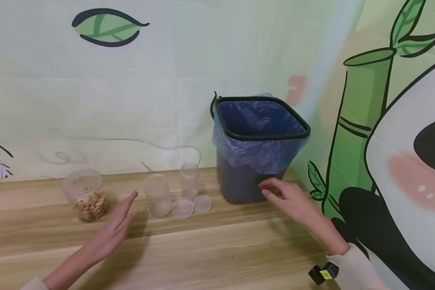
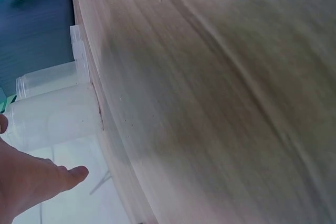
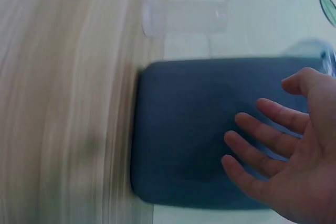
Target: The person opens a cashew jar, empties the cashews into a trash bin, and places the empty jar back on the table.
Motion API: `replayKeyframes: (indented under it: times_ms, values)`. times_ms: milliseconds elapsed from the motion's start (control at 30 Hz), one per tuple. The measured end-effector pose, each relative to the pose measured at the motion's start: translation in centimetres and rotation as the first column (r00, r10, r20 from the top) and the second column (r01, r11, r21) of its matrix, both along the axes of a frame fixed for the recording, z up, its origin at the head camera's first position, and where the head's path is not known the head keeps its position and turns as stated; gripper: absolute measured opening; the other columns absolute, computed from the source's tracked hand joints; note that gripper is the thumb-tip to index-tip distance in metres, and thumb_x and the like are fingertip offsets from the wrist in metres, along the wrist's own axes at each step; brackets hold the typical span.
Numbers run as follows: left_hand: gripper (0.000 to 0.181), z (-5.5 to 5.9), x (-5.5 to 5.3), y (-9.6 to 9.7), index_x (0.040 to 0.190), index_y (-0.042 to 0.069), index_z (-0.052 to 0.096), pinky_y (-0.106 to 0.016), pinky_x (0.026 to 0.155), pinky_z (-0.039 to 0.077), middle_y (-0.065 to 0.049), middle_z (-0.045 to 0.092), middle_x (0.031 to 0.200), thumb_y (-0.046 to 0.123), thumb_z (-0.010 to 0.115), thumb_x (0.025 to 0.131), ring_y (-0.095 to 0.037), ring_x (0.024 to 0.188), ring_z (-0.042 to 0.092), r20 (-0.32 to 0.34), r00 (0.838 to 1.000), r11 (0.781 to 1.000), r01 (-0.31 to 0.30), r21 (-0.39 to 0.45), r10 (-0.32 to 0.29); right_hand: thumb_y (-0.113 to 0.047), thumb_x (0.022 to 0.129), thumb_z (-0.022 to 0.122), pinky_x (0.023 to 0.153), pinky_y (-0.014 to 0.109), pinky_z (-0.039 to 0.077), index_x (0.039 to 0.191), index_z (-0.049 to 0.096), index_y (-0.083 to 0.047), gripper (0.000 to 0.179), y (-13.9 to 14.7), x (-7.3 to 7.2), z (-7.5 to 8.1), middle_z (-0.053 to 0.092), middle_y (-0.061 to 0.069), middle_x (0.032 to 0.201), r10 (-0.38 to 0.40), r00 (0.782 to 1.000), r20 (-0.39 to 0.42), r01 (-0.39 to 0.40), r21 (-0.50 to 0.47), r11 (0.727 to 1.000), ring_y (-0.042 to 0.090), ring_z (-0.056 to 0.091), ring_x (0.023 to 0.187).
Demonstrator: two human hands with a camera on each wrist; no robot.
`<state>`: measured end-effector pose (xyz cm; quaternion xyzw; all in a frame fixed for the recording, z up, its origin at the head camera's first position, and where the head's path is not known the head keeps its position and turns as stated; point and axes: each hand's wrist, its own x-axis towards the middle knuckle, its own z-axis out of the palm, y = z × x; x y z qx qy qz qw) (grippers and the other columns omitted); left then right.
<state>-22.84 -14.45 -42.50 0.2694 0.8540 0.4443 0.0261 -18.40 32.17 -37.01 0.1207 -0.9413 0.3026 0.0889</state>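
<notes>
In the head view my left hand (image 1: 113, 230) hovers over the wooden table with straight fingers, between a clear jar of nuts (image 1: 90, 201) and a wide clear empty jar (image 1: 157, 197). Nothing is in it. A narrower clear jar (image 1: 190, 181) stands just behind, and two clear round lids, a larger lid (image 1: 183, 208) and a smaller lid (image 1: 203, 203), lie in front. My right hand (image 1: 290, 199) is in front of a dark bin (image 1: 239, 185), its fingers loosely bent and holding nothing. The right wrist view shows those fingers (image 3: 262, 135) spread before the bin's side.
A blue bag (image 1: 261, 155) lines the bin, folded over its black rim (image 1: 264, 137). Behind the table (image 1: 203, 257) hangs a printed cloth (image 1: 166, 80) with leaves, bamboo and a panda. A small black device (image 1: 324, 274) is at my right wrist.
</notes>
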Motion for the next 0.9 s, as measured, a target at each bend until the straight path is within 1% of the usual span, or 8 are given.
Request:
replayKeyframes:
  times_ms: [100, 300, 433, 467, 567, 667, 733, 900]
  values:
    - [0.062, -0.1, 0.0, -0.2, 0.162, 0.002, 0.007, -0.07, 0.114, 0.011, -0.03, 0.009, 0.165, 0.026, 0.036, 0.112, -0.053, 0.149, 0.007, -0.014, 1.0, 1.0, 0.007, -0.006, -0.007, -0.022, 0.103, 0.061, 0.092, 0.048, 0.054, 0.127, 0.067, -0.007, 0.028, -1.2, 0.0, -0.2, 0.069, 0.008, 0.124, 0.045, 0.999, -0.029, -0.044, 0.045, 0.998, 0.025, 0.067, 0.109]
    - [0.064, -0.1, 0.1, -0.6, 0.162, 0.0, 0.009, -0.075, 0.111, 0.013, -0.033, 0.008, 0.164, 0.026, 0.039, 0.112, -0.056, 0.148, 0.007, -0.013, 1.0, 1.0, 0.0, -0.029, 0.0, -0.028, 0.104, 0.06, 0.101, 0.05, 0.049, 0.133, 0.064, -0.011, 0.035, -3.3, 0.1, -0.7, 0.066, 0.007, 0.132, 0.123, 0.991, -0.057, -0.117, 0.108, 0.987, 0.028, 0.061, 0.124]
    - [0.063, 0.0, 0.4, -0.9, 0.161, -0.001, 0.015, -0.075, 0.109, 0.019, -0.033, 0.016, 0.162, 0.023, 0.043, 0.111, -0.057, 0.146, 0.015, -0.054, 0.999, 0.999, -0.007, -0.04, 0.005, -0.03, 0.104, 0.06, 0.103, 0.051, 0.048, 0.136, 0.063, -0.014, 0.036, -4.5, 0.1, -0.8, 0.065, 0.006, 0.133, 0.163, 0.984, -0.066, -0.155, 0.121, 0.98, 0.028, 0.059, 0.126]
    - [0.062, 0.1, 0.6, -0.9, 0.161, 0.0, 0.016, -0.071, 0.111, 0.02, -0.032, 0.018, 0.162, 0.023, 0.044, 0.11, -0.056, 0.146, 0.016, -0.062, 0.998, 0.999, -0.013, -0.046, 0.01, -0.03, 0.104, 0.06, 0.103, 0.051, 0.048, 0.137, 0.063, -0.015, 0.036, -4.7, 0.1, -0.8, 0.065, 0.006, 0.134, 0.173, 0.983, -0.063, -0.164, 0.123, 0.979, 0.028, 0.059, 0.126]
    - [0.063, 0.3, 0.9, -1.1, 0.16, -0.001, 0.019, -0.07, 0.11, 0.025, -0.031, 0.022, 0.161, 0.025, 0.047, 0.11, -0.054, 0.146, 0.021, -0.07, 0.997, 0.998, -0.03, -0.06, 0.025, -0.032, 0.104, 0.059, 0.104, 0.051, 0.047, 0.139, 0.062, -0.017, 0.038, -5.6, -0.1, -0.9, 0.064, 0.005, 0.136, 0.192, 0.98, -0.059, -0.183, 0.127, 0.975, 0.027, 0.058, 0.127]
    - [0.065, 0.5, 1.2, -1.3, 0.16, 0.0, 0.02, -0.069, 0.108, 0.028, -0.029, 0.026, 0.161, 0.029, 0.049, 0.109, -0.053, 0.145, 0.025, -0.064, 0.997, 0.997, -0.039, -0.068, 0.034, -0.031, 0.103, 0.061, 0.105, 0.05, 0.046, 0.14, 0.061, -0.017, 0.039, -6.4, -0.1, -0.8, 0.063, 0.005, 0.138, 0.204, 0.978, -0.049, -0.196, 0.13, 0.972, 0.027, 0.057, 0.129]
    - [0.066, 0.5, 1.2, -1.6, 0.16, -0.001, 0.02, -0.072, 0.104, 0.031, -0.029, 0.027, 0.16, 0.028, 0.05, 0.109, -0.054, 0.143, 0.028, -0.057, 0.998, 0.997, -0.04, -0.071, 0.036, -0.031, 0.102, 0.061, 0.106, 0.05, 0.046, 0.141, 0.06, -0.016, 0.041, -7.0, -0.2, -0.7, 0.062, 0.005, 0.139, 0.217, 0.975, -0.044, -0.209, 0.142, 0.968, 0.028, 0.056, 0.13]
    - [0.066, 0.4, 1.5, -2.7, 0.16, 0.002, 0.02, -0.071, 0.1, 0.035, -0.027, 0.029, 0.159, 0.028, 0.051, 0.108, -0.054, 0.14, 0.03, -0.044, 0.998, 0.994, -0.059, -0.091, 0.055, -0.032, 0.102, 0.061, 0.107, 0.05, 0.045, 0.141, 0.059, -0.015, 0.043, -8.4, -0.5, -0.6, 0.061, 0.007, 0.141, 0.265, 0.963, -0.048, -0.253, 0.173, 0.952, 0.028, 0.055, 0.131]
